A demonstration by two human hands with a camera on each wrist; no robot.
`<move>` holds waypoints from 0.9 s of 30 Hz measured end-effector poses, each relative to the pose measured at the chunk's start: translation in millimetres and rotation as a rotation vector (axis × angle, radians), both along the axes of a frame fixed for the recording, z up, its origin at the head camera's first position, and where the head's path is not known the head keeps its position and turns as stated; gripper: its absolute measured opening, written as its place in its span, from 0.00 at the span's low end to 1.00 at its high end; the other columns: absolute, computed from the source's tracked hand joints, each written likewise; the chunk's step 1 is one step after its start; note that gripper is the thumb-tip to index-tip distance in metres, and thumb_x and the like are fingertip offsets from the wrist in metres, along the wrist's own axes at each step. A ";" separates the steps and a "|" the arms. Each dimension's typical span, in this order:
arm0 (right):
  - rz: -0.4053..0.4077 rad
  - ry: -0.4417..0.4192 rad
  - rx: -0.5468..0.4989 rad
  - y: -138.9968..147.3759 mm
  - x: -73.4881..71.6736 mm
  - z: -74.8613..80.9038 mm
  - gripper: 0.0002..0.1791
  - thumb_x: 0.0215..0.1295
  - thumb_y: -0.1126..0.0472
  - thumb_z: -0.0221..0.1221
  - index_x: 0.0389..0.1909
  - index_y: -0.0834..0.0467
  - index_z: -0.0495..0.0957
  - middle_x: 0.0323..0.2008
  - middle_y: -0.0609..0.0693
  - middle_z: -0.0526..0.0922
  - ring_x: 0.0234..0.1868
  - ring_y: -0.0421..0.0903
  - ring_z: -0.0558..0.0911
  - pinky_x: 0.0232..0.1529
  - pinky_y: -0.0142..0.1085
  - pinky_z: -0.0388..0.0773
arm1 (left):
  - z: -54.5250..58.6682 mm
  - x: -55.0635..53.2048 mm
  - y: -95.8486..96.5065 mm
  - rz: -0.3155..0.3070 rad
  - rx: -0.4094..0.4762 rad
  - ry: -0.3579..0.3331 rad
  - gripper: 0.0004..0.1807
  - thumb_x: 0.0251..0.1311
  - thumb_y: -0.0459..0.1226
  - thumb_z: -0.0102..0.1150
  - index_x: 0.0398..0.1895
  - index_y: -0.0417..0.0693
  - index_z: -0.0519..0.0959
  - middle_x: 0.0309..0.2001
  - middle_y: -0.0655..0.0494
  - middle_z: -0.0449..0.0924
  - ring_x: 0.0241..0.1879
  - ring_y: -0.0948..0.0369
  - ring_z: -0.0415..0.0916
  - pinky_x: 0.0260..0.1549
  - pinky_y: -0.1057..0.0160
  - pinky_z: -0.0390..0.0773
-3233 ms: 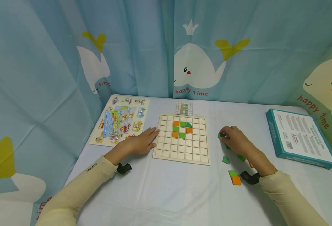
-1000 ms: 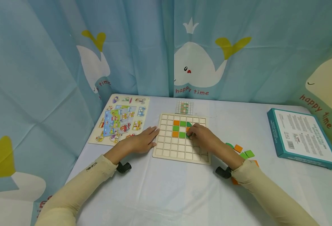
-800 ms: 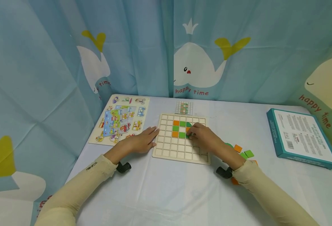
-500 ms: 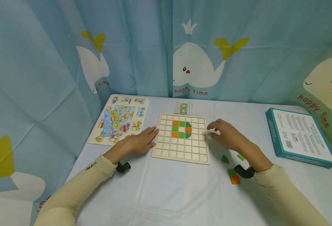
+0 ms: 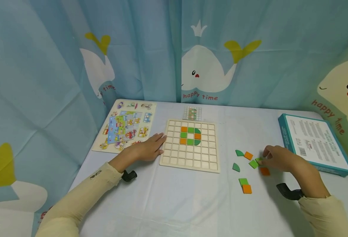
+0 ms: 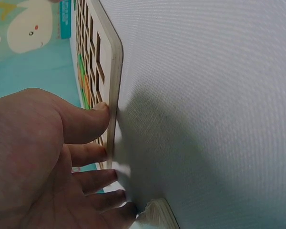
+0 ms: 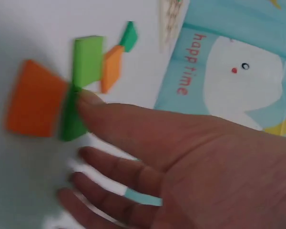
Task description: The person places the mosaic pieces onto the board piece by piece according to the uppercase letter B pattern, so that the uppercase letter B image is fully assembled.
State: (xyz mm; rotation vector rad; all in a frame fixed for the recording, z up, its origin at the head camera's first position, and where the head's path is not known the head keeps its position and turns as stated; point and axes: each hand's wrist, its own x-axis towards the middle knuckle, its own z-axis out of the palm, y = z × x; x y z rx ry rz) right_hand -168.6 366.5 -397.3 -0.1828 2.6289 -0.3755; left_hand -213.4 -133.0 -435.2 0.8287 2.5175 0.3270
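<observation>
My left hand (image 5: pixel 148 149) lies with straight fingers against the left edge of a wooden grid board (image 5: pixel 174 154); its thumb (image 6: pixel 88 124) touches the rim in the left wrist view. A ring of orange and green tiles, with two dark green quarter-round tiles (image 5: pixel 197 142) on its right side, sits in the grid. Over the loose tiles, my right hand (image 5: pixel 281 159) has its thumb tip at a green square tile (image 7: pixel 71 119), the other fingers spread apart from it. An orange square tile (image 7: pixel 35 100) and another green square tile (image 7: pixel 88 62) lie beside that one.
Two loose quarter-round tiles (image 5: pixel 236 167) and more squares lie right of the board. A patterned card (image 5: pixel 192 113) stands behind the board. A picture puzzle board (image 5: pixel 102 140) with cards is at left, a teal box (image 5: pixel 319 143) at right. Curtains border the table.
My right hand has set a quarter-round tile at the ring's lower right, let go, and moved right to the loose tiles. My left hand has stayed at the board's edge.
</observation>
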 end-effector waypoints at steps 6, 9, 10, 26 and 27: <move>-0.042 0.047 -0.052 5.6 4.9 -14.0 0.24 0.71 0.56 0.66 0.54 0.73 0.75 0.46 0.69 0.81 0.43 0.59 0.79 0.43 0.53 0.82 | 1.1 1.3 1.1 0.004 0.001 -0.002 0.37 0.85 0.44 0.42 0.86 0.39 0.44 0.86 0.40 0.39 0.85 0.44 0.37 0.82 0.47 0.48; -0.059 0.114 -0.084 3.5 8.9 -21.0 0.21 0.71 0.63 0.63 0.57 0.73 0.75 0.47 0.70 0.80 0.45 0.62 0.79 0.45 0.56 0.82 | 1.1 1.2 1.5 0.004 0.008 -0.006 0.37 0.85 0.44 0.42 0.86 0.39 0.44 0.86 0.40 0.38 0.85 0.44 0.37 0.82 0.47 0.47; -0.061 0.142 -0.097 2.1 10.3 -23.2 0.20 0.71 0.66 0.62 0.58 0.73 0.75 0.48 0.70 0.79 0.46 0.63 0.79 0.46 0.58 0.82 | 1.4 1.2 1.6 0.003 0.009 -0.007 0.37 0.85 0.44 0.42 0.86 0.39 0.44 0.86 0.40 0.38 0.85 0.44 0.37 0.82 0.47 0.47; -0.036 0.305 -0.204 -12.9 -16.9 -40.4 0.18 0.77 0.69 0.58 0.61 0.74 0.73 0.52 0.73 0.74 0.50 0.65 0.75 0.56 0.64 0.77 | -0.9 -0.6 -0.2 0.002 0.012 -0.001 0.37 0.85 0.43 0.42 0.86 0.39 0.45 0.86 0.40 0.39 0.85 0.44 0.37 0.82 0.46 0.48; -0.039 0.296 -0.209 -16.3 -20.2 -40.2 0.18 0.77 0.68 0.58 0.61 0.74 0.72 0.52 0.73 0.74 0.50 0.65 0.75 0.56 0.64 0.77 | -0.8 -0.6 -0.1 0.002 0.014 -0.001 0.37 0.85 0.43 0.42 0.86 0.38 0.45 0.86 0.40 0.39 0.85 0.44 0.37 0.82 0.46 0.48</move>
